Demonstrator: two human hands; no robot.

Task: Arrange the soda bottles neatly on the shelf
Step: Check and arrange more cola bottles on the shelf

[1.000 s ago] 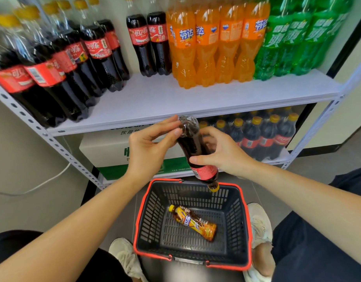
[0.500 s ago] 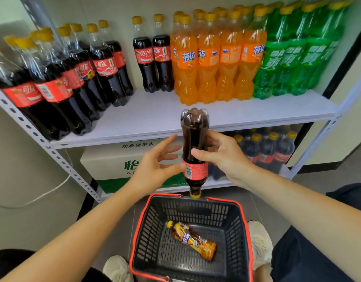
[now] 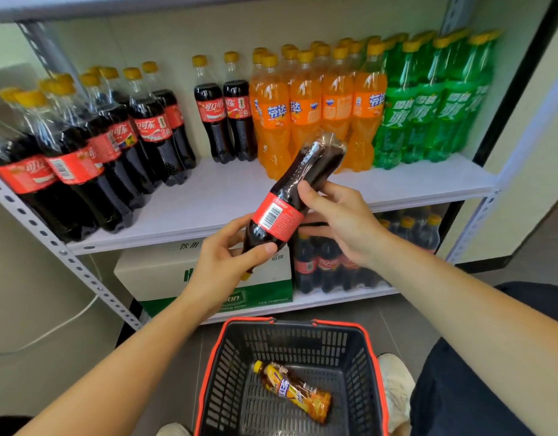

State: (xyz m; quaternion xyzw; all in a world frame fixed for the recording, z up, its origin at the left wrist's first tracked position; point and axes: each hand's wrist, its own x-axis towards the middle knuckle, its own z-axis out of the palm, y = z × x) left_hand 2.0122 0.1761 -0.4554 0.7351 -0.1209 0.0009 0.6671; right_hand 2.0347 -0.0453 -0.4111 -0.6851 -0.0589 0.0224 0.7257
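Note:
A cola bottle point(image 3: 290, 196) with a red label is held upside down and tilted, its base up to the right and its yellow cap hidden low behind my left hand. My left hand point(image 3: 222, 265) grips its neck end. My right hand point(image 3: 337, 218) holds its body just above the label. Behind it runs the white shelf point(image 3: 227, 196). Cola bottles point(image 3: 82, 143) stand at the left, two more cola bottles point(image 3: 224, 114) at the back middle, orange soda bottles point(image 3: 315, 102) and green soda bottles point(image 3: 428, 102) to the right.
A black basket with a red rim point(image 3: 208, 372) sits on the floor between my feet, with one yellow tea bottle point(image 3: 295, 390) lying in it. On the lower shelf are a white and green carton point(image 3: 164, 275) and a pack of cola bottles point(image 3: 334, 262). A white cable point(image 3: 51, 332) hangs at the left.
The cola bottle has risen from above the basket to shelf height and tipped from vertical to slanted. My left hand has closed around its neck end. The view has tilted upward.

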